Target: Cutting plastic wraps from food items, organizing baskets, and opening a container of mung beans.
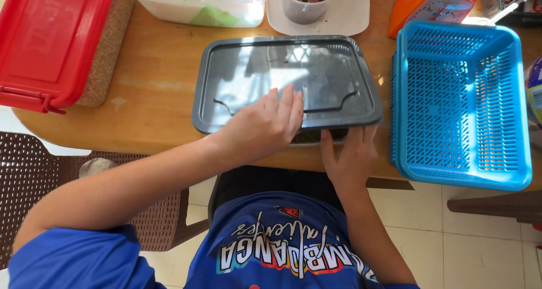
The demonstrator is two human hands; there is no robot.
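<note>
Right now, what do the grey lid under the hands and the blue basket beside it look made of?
Grey lid: apparently plastic, smooth and semi-glossy; it mirrors window light and has a moulded rim. Blue basket: plastic, with moulded lattice walls and a slight sheen.
</note>
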